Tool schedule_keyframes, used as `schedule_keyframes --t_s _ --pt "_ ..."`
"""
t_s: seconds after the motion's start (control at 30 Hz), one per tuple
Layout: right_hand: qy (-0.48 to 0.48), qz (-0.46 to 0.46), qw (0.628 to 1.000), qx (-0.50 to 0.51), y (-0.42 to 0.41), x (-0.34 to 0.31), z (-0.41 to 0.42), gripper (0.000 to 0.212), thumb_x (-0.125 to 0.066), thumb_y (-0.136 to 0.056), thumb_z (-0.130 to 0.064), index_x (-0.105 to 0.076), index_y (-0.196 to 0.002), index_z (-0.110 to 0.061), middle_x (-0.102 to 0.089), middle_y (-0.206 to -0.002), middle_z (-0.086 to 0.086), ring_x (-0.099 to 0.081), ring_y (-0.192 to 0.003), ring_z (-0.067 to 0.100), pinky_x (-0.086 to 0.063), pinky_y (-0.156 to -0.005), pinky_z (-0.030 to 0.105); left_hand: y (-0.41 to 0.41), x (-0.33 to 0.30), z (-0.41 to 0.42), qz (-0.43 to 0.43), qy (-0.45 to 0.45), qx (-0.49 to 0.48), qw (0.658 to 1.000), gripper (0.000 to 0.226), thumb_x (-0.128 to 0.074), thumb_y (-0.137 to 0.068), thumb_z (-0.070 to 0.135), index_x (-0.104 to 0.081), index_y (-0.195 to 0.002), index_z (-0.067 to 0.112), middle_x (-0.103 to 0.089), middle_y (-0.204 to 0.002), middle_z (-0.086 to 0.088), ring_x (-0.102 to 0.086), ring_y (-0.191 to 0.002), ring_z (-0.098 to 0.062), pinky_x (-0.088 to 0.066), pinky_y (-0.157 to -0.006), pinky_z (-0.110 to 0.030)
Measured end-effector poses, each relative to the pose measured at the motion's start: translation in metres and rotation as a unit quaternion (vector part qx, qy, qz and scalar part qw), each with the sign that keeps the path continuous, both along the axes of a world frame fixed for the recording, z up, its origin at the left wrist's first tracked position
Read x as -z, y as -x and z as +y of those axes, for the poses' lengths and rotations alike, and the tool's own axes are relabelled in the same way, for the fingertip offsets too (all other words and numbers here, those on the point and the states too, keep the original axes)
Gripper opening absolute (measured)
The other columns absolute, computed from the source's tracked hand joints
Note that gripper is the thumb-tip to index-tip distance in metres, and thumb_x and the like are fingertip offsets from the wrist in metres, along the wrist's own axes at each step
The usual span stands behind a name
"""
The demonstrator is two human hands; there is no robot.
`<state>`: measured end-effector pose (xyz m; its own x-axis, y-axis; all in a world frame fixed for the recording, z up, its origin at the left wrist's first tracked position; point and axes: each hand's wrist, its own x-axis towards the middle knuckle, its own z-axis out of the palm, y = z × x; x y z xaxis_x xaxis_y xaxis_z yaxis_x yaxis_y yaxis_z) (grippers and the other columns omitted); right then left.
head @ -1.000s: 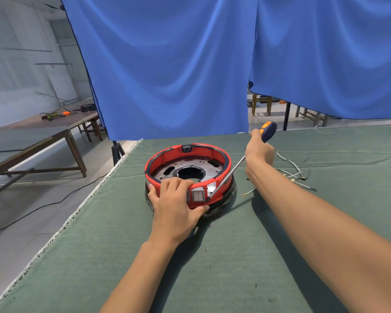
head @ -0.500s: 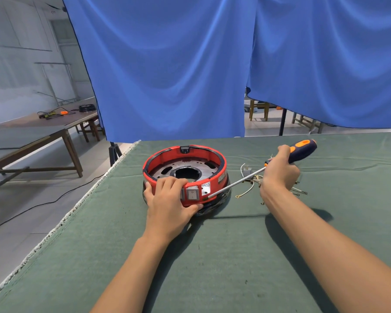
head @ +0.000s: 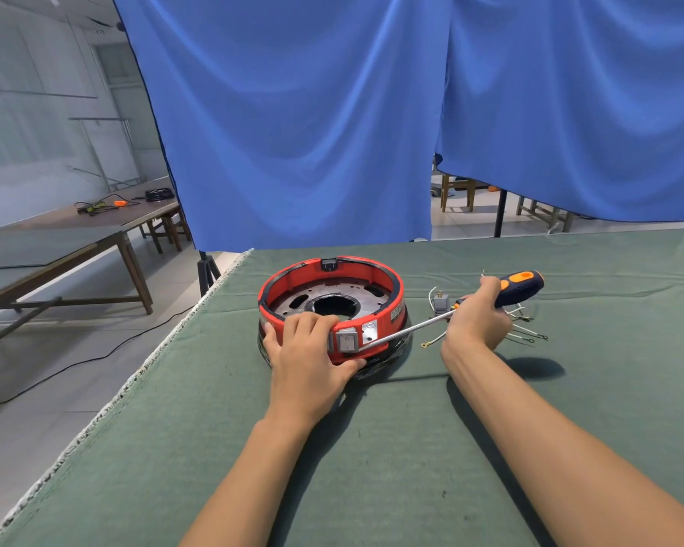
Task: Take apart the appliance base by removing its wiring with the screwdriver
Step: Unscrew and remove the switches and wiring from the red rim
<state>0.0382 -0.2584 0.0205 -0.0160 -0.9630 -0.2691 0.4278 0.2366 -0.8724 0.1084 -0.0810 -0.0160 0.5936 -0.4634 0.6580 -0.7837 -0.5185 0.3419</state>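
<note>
While the round red plastic appliance base (head: 330, 305) sits at about 12 o'clock of the green felt-covered table (head: 372, 467), close to its 9 o'clock edge, the left hand (head: 311, 355) grips the near rim, fingers curled over the top and thumb under the front wall, just beside the grey rocker switch (head: 347, 341).

Change over the last second: the right hand (head: 476, 319), clamped on the orange-and-black handled screwdriver (head: 520, 284), has dropped from a raised position behind the base to low at its 3 o'clock. The steel shaft now lies nearly flat, tip at the front wall right of the switch. Judgement: the tool has been re-angled to pry the switch or its plate from outside; the switch is not yet out.

Contents of base: perforated grey metal plate (head: 293, 304) with a dark central hole. No wires visible inside from this view.

Outside, at 3 o'clock: loose white wires with ring terminals (head: 526, 333) and a small grey connector block (head: 440, 302) lie on the felt, partly behind the right hand. Judgement: most wiring is already removed.
</note>
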Motion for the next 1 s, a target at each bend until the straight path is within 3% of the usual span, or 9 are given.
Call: schedule_keyframes --t_s 0.2,0.4,0.53,0.73,0.83,0.93,1.0 --pt "0.011 -0.015 1.0 -0.008 0.003 -0.005 0.001 0.034 -0.051 -0.079 -0.045 -0.052 -0.06 -0.017 -0.05 -0.034 -0.013 -0.045 -0.032 0.003 -0.033 -0.05 0.03 -0.001 0.001 -0.002 0.002 -0.001 -0.002 1.0 0.059 -0.082 -0.064 0.042 -0.062 -0.116 0.022 -0.056 -0.112 0.006 -0.04 -0.115 -0.015 -0.012 -0.11 -0.057" --pt "0.056 -0.013 0.998 -0.014 0.014 -0.017 0.01 0.033 -0.051 -0.08 -0.042 -0.051 -0.061 -0.015 -0.049 -0.037 -0.011 -0.043 -0.032 0.001 -0.031 -0.047 0.027 -0.002 0.001 -0.003 0.005 -0.001 -0.002 1.0 0.059 -0.082 -0.064 0.042 -0.061 -0.116 0.021 -0.057 -0.114 0.005 -0.038 -0.116 -0.015 -0.01 -0.109 -0.057" --pt "0.128 -0.002 0.992 -0.018 0.021 -0.033 0.022 0.034 -0.052 -0.08 -0.041 -0.052 -0.059 -0.015 -0.05 -0.038 -0.01 -0.044 -0.035 0.003 -0.036 -0.052 0.028 -0.002 0.001 -0.003 0.006 -0.006 -0.003 1.0 0.059 -0.081 -0.065 0.043 -0.061 -0.116 0.022 -0.057 -0.114 0.006 -0.037 -0.116 -0.015 -0.01 -0.11 -0.058" --pt "0.274 0.04 0.96 -0.028 0.016 -0.058 0.048 0.039 -0.049 -0.069 -0.055 -0.046 -0.049 -0.021 -0.05 -0.046 -0.004 -0.048 -0.046 0.012 -0.039 -0.052 0.029 -0.002 0.0 -0.002 0.0 -0.011 -0.007 1.0 0.058 -0.081 -0.065 0.043 -0.061 -0.115 0.022 -0.057 -0.112 0.006 -0.039 -0.115 -0.016 -0.013 -0.109 -0.06" --pt "0.231 0.038 0.972 -0.018 0.016 -0.051 0.035 0.038 -0.05 -0.072 -0.052 -0.049 -0.051 -0.02 -0.051 -0.043 -0.006 -0.049 -0.044 0.011 -0.04 -0.052 0.029 -0.002 0.0 -0.002 -0.001 -0.008 -0.002 1.0 0.059 -0.081 -0.065 0.043 -0.06 -0.116 0.022 -0.057 -0.114 0.005 -0.039 -0.116 -0.016 -0.013 -0.109 -0.058" --pt "0.112 0.029 0.993 -0.005 0.02 -0.029 0.01 0.034 -0.054 -0.08 -0.042 -0.053 -0.057 -0.016 -0.051 -0.036 -0.011 -0.047 -0.033 0.003 -0.036 -0.042 0.02 -0.002 0.0 -0.002 -0.003 -0.002 0.001 1.0 0.059 -0.081 -0.065 0.043 -0.06 -0.117 0.023 -0.056 -0.115 0.005 -0.039 -0.117 -0.016 -0.014 -0.108 -0.054" --pt "0.031 0.029 0.999 0.004 0.02 -0.009 0.002 0.032 -0.052 -0.081 -0.042 -0.054 -0.06 -0.017 -0.054 -0.039 -0.01 -0.049 -0.038 0.003 -0.035 -0.045 0.023 -0.002 0.001 -0.002 -0.01 0.003 0.001 1.0 0.058 -0.081 -0.065 0.043 -0.06 -0.115 0.023 -0.056 -0.113 0.005 -0.039 -0.115 -0.015 -0.015 -0.107 -0.052"
